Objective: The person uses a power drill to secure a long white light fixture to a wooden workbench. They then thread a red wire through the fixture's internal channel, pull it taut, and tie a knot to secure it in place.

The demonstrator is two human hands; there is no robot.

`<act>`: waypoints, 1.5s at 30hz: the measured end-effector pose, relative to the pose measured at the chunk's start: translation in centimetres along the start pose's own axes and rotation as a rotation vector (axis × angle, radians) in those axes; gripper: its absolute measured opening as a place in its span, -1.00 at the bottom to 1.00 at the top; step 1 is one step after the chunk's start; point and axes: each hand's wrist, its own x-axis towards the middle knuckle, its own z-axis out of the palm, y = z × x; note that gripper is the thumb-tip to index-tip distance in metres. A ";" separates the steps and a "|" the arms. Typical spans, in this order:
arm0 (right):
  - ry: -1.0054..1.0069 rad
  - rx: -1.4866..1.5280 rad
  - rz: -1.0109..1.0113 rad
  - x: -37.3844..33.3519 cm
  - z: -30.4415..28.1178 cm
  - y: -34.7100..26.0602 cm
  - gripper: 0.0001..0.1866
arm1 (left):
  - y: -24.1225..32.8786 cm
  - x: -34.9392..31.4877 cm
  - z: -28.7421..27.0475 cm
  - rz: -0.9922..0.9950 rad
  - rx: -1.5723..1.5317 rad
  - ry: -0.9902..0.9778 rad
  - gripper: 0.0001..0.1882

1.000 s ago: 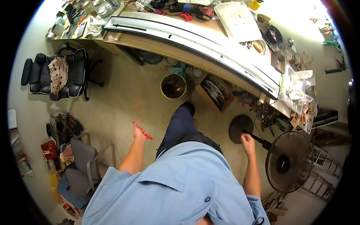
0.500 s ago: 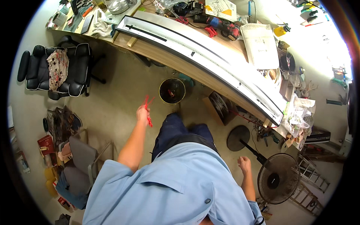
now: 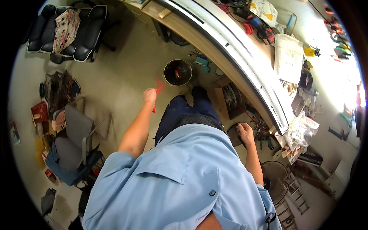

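Head view, looking down: a thin red strip (image 3: 158, 89), limp and plastic-like, partly frayed above the fist and trailing below it; a round dark bucket (image 3: 178, 72) stands on the smooth concrete floor (image 3: 122, 73) just beyond it, near a long curved wooden worktop (image 3: 245, 57) edged in pale metal; a grey folding chair (image 3: 74, 134) and a black padded seat (image 3: 76, 30) lie to the left; left hand (image 3: 150, 96) clenched, grasping the red strip; right hand (image 3: 245, 132) loosely curled and empty beside the hip, above a fan base (image 3: 234, 135).
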 end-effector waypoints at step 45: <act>-0.081 0.111 0.437 -0.8 -4.1 6.0 -0.54 | -0.5 21.7 17.2 -0.220 -0.138 0.027 -0.85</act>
